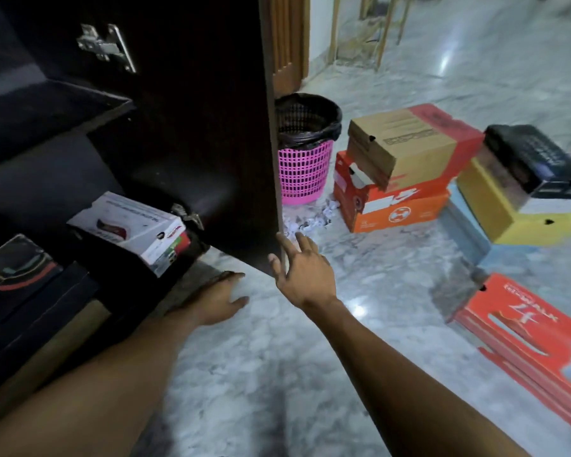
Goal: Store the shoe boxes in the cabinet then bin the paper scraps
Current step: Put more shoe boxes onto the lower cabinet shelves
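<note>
The dark cabinet door (pixel 192 127) stands open. My right hand (pixel 299 268) grips its lower outer edge, fingers wrapped around it. My left hand (pixel 216 300) rests flat and empty on the marble floor by the cabinet base. Inside the cabinet a white shoe box (pixel 136 230) lies tilted on a dark box (pixel 14 275). On the floor to the right sit a brown box (pixel 406 143) on an orange box (pixel 393 206), a black box (pixel 534 159) on yellow and light blue boxes (pixel 508 212), and a red box (pixel 534 344). Paper scraps (pixel 310 221) lie beside the pink bin (pixel 305 166).
The pink bin has a black liner and stands just behind the door's edge. A wooden door frame (pixel 289 41) and thin wooden legs (pixel 383 31) are at the back. Marble floor (pixel 277 374) stretches between me and the boxes.
</note>
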